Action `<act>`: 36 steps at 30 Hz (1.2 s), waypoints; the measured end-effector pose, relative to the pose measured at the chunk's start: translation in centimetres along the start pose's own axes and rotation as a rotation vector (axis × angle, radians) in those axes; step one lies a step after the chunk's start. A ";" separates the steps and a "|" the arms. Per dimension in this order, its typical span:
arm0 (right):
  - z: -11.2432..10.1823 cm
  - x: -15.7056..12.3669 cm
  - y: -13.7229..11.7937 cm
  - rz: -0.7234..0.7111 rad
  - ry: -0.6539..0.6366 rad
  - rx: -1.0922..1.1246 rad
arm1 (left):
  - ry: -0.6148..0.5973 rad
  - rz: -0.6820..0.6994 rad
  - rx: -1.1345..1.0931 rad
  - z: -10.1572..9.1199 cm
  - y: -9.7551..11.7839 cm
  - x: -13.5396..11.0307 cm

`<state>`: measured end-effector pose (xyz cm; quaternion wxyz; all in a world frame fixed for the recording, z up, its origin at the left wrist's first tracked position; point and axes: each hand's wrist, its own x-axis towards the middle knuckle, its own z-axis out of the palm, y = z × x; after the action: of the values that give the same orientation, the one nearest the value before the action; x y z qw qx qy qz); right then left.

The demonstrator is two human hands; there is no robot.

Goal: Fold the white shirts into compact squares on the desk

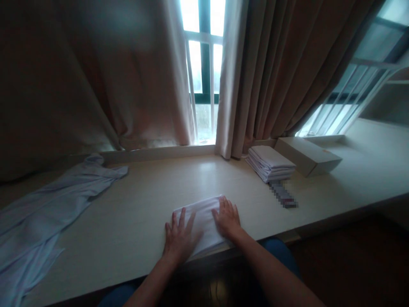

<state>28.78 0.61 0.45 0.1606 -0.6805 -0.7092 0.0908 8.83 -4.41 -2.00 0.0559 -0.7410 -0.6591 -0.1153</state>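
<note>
A folded white cloth (204, 221) lies flat at the front edge of the pale desk (143, 187), directly before me. My left hand (179, 238) rests over its left side with the fingers spread, slightly blurred. On its right side lies my right hand (227, 217), fingers stretched out along the cloth's far right corner. Neither hand grips anything. To the far left, loose unfolded white cloth (60, 200) spreads in a crumpled heap. A neat stack of folded white cloths (271, 162) stands to the right, toward the back.
Beside the stack sits a white box (308, 155). A pixelated dark object (283, 195) lies in front of the stack. Brown curtains (268, 68) hang behind the desk, with a window (204, 64) between them. The desk's front edge runs just before my legs.
</note>
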 end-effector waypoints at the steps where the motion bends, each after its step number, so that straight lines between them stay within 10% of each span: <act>1: -0.2 0.4 -0.1 0.003 0.006 -0.002 | -0.015 -0.006 -0.002 -0.2 0.1 0.0; 18: -0.4 2.3 1.5 0.125 0.071 0.129 | -0.010 -0.020 -0.035 -0.8 -0.2 -0.1; 36: -5.5 12.8 2.4 -0.023 -0.620 0.223 | -0.016 -0.029 -0.041 -1.0 0.1 0.0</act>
<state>32.69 12.98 6.06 0.0117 -0.5905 -0.7178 0.3688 8.81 -4.67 -1.07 0.0337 -0.7333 -0.6677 -0.1238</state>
